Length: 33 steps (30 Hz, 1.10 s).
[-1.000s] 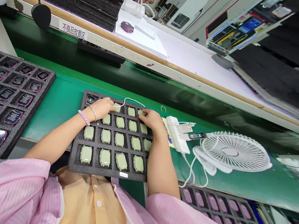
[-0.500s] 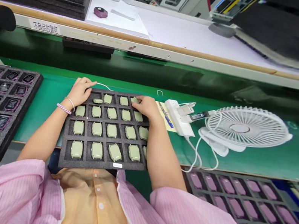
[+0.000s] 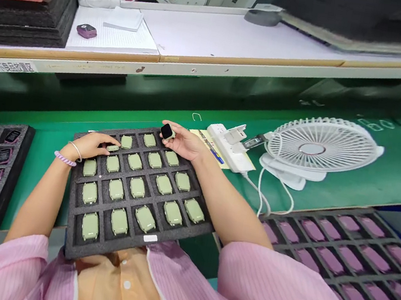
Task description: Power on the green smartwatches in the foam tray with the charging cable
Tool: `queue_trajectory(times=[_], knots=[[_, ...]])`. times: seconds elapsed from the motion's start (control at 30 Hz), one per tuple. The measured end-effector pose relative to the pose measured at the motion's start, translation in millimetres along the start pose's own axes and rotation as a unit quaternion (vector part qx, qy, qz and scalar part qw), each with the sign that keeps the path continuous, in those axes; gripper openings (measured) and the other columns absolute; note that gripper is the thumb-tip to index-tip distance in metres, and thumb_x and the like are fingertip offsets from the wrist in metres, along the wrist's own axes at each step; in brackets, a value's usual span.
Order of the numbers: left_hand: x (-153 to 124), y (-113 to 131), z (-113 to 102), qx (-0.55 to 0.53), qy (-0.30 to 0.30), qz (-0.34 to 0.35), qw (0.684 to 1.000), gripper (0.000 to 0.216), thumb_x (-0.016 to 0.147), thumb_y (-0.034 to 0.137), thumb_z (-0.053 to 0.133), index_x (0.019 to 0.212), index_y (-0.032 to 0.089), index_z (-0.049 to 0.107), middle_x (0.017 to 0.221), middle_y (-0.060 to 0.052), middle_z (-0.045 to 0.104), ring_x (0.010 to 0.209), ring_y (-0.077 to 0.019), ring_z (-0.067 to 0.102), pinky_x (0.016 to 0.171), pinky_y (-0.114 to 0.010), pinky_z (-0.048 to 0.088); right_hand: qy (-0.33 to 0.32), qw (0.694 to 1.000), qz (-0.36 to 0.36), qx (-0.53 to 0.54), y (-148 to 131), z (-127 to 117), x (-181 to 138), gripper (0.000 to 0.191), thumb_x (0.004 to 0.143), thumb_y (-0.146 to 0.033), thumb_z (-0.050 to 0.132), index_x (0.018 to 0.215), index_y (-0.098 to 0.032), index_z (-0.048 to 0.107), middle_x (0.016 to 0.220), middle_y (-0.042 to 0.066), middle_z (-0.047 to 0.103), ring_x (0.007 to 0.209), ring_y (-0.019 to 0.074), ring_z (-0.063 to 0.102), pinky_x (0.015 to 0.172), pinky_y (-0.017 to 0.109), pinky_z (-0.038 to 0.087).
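A black foam tray (image 3: 69, 230) lies in front of me on the green belt, its pockets filled with several pale green watch bodies (image 3: 120, 221). My right hand (image 3: 185, 143) is lifted at the tray's far right corner, pinching one watch body (image 3: 167, 131) with its black screen facing up. My left hand (image 3: 92, 145) rests on the tray's far left part, fingers curled onto a green watch body (image 3: 112, 148) in the back row.
Another black tray (image 3: 7, 174) with dark-screened watches lies to the left. A tray of purple watch bodies (image 3: 324, 237) sits lower right. A white power strip (image 3: 229, 149) and a white fan (image 3: 320, 144) stand right of the tray. A person stands far back.
My right hand has lifted a watch body out of the back row and turned its black face up. My left hand slid right along the back row. The view swung left.
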<state>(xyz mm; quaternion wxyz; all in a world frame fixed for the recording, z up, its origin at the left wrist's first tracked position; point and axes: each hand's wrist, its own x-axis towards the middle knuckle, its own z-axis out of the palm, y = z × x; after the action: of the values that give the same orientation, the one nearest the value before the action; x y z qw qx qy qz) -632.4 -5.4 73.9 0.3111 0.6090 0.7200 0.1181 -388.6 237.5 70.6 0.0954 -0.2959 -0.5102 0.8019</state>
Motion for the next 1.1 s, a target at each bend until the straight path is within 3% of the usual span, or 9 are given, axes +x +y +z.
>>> queue_trajectory(times=[0.07, 0.13, 0.3, 0.37, 0.5, 0.67, 0.87, 0.97, 1.1], knots=[[3.1, -7.9, -1.0, -0.056, 0.0, -0.025, 0.998, 0.084, 0.083, 0.062, 0.062, 0.15, 0.01, 0.059, 0.127, -0.004, 0.059, 0.086, 0.0185, 0.044, 0.076, 0.012, 0.03, -0.01, 1.0, -0.008, 0.017, 5.2, -5.8, 2.3, 0.077, 0.087, -0.034, 0.05, 0.161, -0.021, 0.031, 0.103, 0.005, 0.059, 0.078, 0.0034, 0.06, 0.066, 0.016, 0.052], [3.1, -13.7, 1.0, -0.152, 0.022, -0.034, 0.988, 0.109, 0.073, 0.079, 0.066, 0.149, 0.001, 0.052, 0.127, -0.011, 0.058, 0.082, 0.0171, 0.047, 0.074, 0.01, 0.034, -0.021, 0.999, -0.015, 0.023, 8.8, -8.2, 3.1, 0.08, 0.085, -0.036, 0.055, 0.16, -0.021, 0.032, 0.105, 0.005, 0.059, 0.078, 0.0043, 0.061, 0.066, 0.017, 0.053], [-3.9, -10.5, 10.6, -0.396, 0.118, -0.004, 0.911, 0.148, 0.064, 0.106, 0.05, 0.16, -0.004, 0.025, 0.137, -0.025, 0.048, 0.068, 0.0107, 0.05, 0.062, -0.003, 0.035, -0.018, 0.999, -0.032, 0.012, 14.5, -0.8, 1.8, 0.085, 0.081, -0.039, 0.062, 0.158, -0.018, 0.036, 0.105, 0.006, 0.059, 0.079, 0.0044, 0.061, 0.068, 0.016, 0.054], [-4.7, -6.2, 13.4, -0.451, 0.123, -0.002, 0.884, 0.149, 0.067, 0.104, 0.05, 0.168, -0.001, 0.015, 0.137, -0.024, 0.048, 0.067, 0.0105, 0.049, 0.062, -0.005, 0.036, -0.018, 1.0, -0.026, -0.002, 16.0, 3.3, 1.5, 0.088, 0.079, -0.04, 0.065, 0.159, -0.017, 0.036, 0.107, 0.007, 0.059, 0.08, 0.0043, 0.062, 0.069, 0.015, 0.055], [-2.9, -5.2, 16.4, -0.515, 0.098, 0.0, 0.852, 0.136, 0.077, 0.085, 0.061, 0.172, 0.002, 0.009, 0.142, -0.024, 0.043, 0.088, 0.0069, 0.059, 0.077, -0.003, 0.048, -0.018, 1.0, -0.024, -0.009, 16.0, 7.7, 2.2, 0.092, 0.077, -0.039, 0.065, 0.16, -0.019, 0.033, 0.105, 0.006, 0.06, 0.082, 0.0027, 0.061, 0.074, 0.015, 0.057], [-3.4, -7.8, 16.8, -0.543, 0.072, -0.02, 0.836, 0.107, 0.095, 0.056, 0.052, 0.176, 0.001, 0.007, 0.145, -0.026, 0.041, 0.096, 0.0054, 0.062, 0.084, -0.005, 0.05, -0.008, 1.0, -0.022, -0.003, 15.6, 6.1, 2.2, 0.092, 0.075, -0.041, 0.065, 0.158, -0.02, 0.033, 0.109, 0.006, 0.061, 0.079, 0.0024, 0.06, 0.072, 0.015, 0.054], [-6.7, -0.7, 15.7, -0.53, 0.122, -0.016, 0.839, 0.141, 0.066, 0.074, 0.078, 0.175, 0.009, 0.016, 0.155, -0.02, 0.032, 0.102, 0.0057, 0.063, 0.096, -0.006, 0.057, -0.037, 0.998, -0.05, -0.024, 19.3, -1.7, 4.3, 0.099, 0.071, -0.05, 0.071, 0.156, -0.018, 0.031, 0.111, 0.006, 0.06, 0.082, 0.0014, 0.059, 0.074, 0.016, 0.055], [-8.4, 2.6, 13.9, -0.538, 0.134, -0.03, 0.832, 0.142, 0.063, 0.07, 0.081, 0.175, 0.012, 0.015, 0.158, -0.017, 0.029, 0.111, 0.0037, 0.063, 0.104, -0.007, 0.059, -0.042, 0.998, -0.053, -0.014, 19.9, -3.7, 4.6, 0.106, 0.064, -0.054, 0.077, 0.153, -0.019, 0.031, 0.109, 0.005, 0.059, 0.085, 0.0019, 0.059, 0.073, 0.014, 0.053], [-9.4, 7.4, 11.7, -0.542, 0.129, -0.047, 0.829, 0.146, 0.06, 0.071, 0.082, 0.175, 0.013, 0.015, 0.159, -0.017, 0.027, 0.116, 0.0009, 0.064, 0.105, -0.006, 0.06, -0.046, 0.997, -0.061, -0.003, 19.7, -4.4, 4.0, 0.098, 0.069, -0.051, 0.072, 0.151, -0.017, 0.031, 0.105, 0.004, 0.058, 0.088, 0.0013, 0.059, 0.073, 0.013, 0.052]])
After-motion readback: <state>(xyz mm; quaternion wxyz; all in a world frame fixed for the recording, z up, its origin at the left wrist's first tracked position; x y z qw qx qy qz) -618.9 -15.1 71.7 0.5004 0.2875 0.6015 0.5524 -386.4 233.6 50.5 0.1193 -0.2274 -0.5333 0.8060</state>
